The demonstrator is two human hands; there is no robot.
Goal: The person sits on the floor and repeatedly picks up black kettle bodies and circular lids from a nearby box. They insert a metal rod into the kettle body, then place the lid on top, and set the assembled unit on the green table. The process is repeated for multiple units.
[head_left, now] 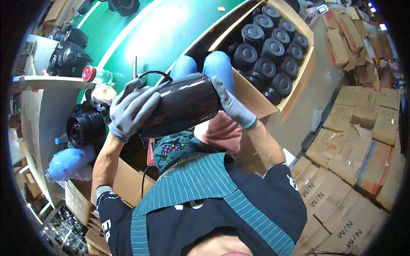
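Note:
A large glossy black cylinder [183, 102], like an appliance body, is held lying sideways above my lap. My left hand [136, 106], in a grey glove, is closed over its left end. My right hand [232, 104], gloved likewise, grips the right end, with some fingers hidden behind it. A thin black cord or strap [156, 73] loops up near my left fingers. Just beyond them a slim metal rod [135, 67] stands up; whether I hold it cannot be seen.
An open carton [294, 91] of black round-topped parts stands right of my knees. Ahead lies a green tabletop [149, 32] with a red-lidded clear jar [97, 75]. Stacked black rings [85, 128] and a blue bottle-shaped object [70, 162] are at left. Cardboard boxes [337, 149] fill the right.

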